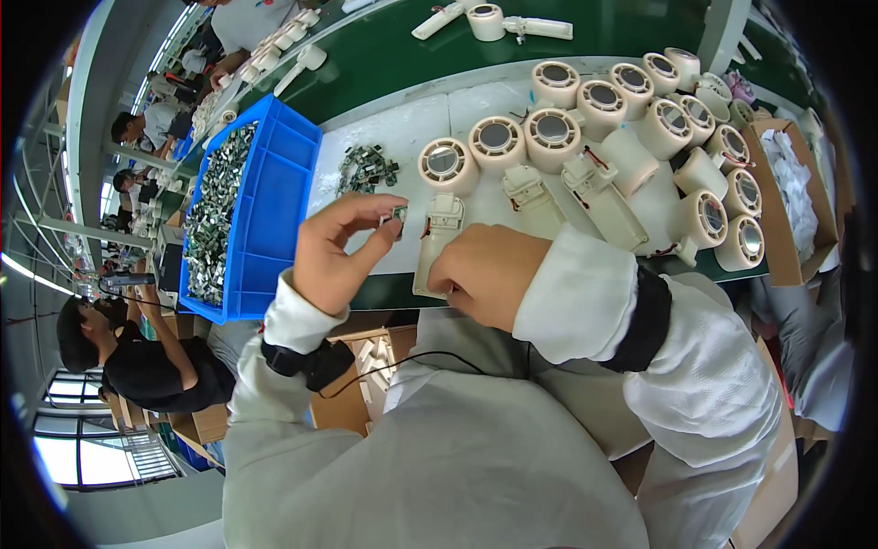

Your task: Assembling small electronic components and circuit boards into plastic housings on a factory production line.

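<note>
My left hand pinches a small green circuit board between thumb and fingertips, just above the worktop. Right of it lies a cream plastic handle housing, its long end toward me. My right hand is closed over the lower end of this housing, fingers curled down; its fingertips are partly hidden. Beyond my left hand sits a loose heap of small circuit boards. Farther right lie two more handle pieces, an open housing and a longer housing with red wires.
A blue bin full of small boards stands at left. Many round cream fan-like heads crowd the right side, beside a cardboard box with white wrapping. A green conveyor runs behind. Another person works at left.
</note>
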